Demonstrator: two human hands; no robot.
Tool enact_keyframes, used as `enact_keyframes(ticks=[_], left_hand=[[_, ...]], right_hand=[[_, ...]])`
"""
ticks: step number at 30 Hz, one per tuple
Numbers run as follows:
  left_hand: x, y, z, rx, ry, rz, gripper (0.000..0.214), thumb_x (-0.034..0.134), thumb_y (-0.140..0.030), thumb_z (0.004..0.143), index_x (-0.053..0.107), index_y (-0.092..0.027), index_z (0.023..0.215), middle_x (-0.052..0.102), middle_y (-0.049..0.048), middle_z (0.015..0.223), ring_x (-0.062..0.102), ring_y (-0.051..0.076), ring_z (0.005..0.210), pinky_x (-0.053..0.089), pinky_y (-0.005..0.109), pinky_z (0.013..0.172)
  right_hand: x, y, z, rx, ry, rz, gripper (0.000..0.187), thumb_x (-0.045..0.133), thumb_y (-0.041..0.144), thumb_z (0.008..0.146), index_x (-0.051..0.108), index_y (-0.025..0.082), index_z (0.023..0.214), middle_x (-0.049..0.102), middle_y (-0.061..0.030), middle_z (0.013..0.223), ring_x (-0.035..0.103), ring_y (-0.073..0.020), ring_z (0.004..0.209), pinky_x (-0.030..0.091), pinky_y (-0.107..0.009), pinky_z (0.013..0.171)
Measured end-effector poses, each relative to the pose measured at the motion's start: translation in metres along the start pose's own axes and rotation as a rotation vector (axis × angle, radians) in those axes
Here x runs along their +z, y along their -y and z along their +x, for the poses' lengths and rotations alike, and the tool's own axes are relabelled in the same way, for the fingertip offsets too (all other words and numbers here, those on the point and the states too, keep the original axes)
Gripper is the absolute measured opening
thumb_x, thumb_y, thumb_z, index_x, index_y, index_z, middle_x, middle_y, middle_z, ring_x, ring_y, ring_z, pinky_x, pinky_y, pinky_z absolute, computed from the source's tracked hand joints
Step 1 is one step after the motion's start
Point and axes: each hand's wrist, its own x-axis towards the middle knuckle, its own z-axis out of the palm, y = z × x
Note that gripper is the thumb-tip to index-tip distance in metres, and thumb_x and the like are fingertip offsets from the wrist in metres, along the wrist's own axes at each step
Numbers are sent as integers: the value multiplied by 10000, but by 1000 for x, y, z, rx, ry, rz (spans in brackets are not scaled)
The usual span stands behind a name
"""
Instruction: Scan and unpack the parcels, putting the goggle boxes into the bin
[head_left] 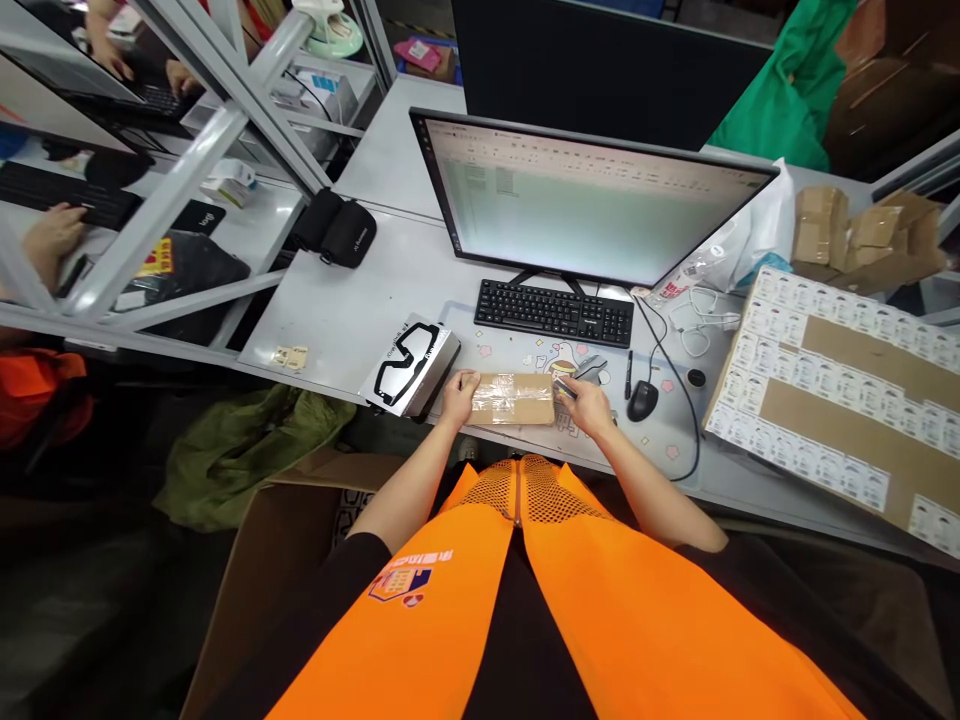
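Note:
A small brown cardboard box (514, 410), wrapped with clear tape, lies at the front edge of the desk. My left hand (458, 397) grips its left end, the thumb on top. At the box's right end is my right hand (589, 405), closed around a slim dark tool (564, 388) that resembles a utility knife; the fingers hide much of it. Just left of the box stands a white box printed with black goggles (411, 368). Beneath my right hand lies a pale desk mat (480, 335) with cartoon prints.
A keyboard (555, 312) and monitor (585, 205) stand behind the box. To the right are a mouse (643, 400), a black pen (628, 375) and a large carton covered in labels (847, 400). Black cases (335, 228) sit back left. Another person's hand (56, 232) is beyond the metal frame (187, 175).

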Motion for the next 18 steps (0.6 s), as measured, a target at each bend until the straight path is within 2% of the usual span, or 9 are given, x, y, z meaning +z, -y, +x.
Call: enact_keyframes(ticks=[8, 14, 16, 18], left_hand=[[1, -8, -4, -19, -23, 72, 247, 673, -440, 930, 721, -203, 982, 782, 100, 1047, 698, 301, 1060, 526, 394, 974], [1, -13, -5, -55, -35, 85, 216, 681, -437, 949, 708, -224, 971, 782, 97, 1069, 702, 307, 1094, 544, 395, 1000], [6, -15, -6, -89, -63, 81, 212, 664, -436, 968, 691, -227, 998, 779, 108, 1115, 701, 315, 1139, 541, 409, 1041], [14, -14, -14, -140, -115, 76, 249, 581, -439, 1028, 664, -220, 1112, 758, 145, 1242, 683, 321, 1233, 521, 431, 1106]], right_hand=[[15, -10, -17, -53, -40, 137, 494, 681, 307, 1002, 736, 237, 1488, 758, -121, 1433, 722, -333, 1311, 591, -467, 1120], [38, -22, -59, -99, -37, 242, 447, 689, 334, 956, 796, 246, 1382, 809, -111, 1323, 765, -333, 1221, 615, -478, 1085], [46, -25, -72, -93, -21, 284, 435, 698, 342, 926, 813, 252, 1336, 819, -104, 1301, 775, -324, 1196, 612, -474, 1088], [48, -30, -76, -40, -49, 333, 436, 697, 369, 909, 815, 245, 1309, 825, -106, 1284, 780, -320, 1180, 608, -473, 1089]])
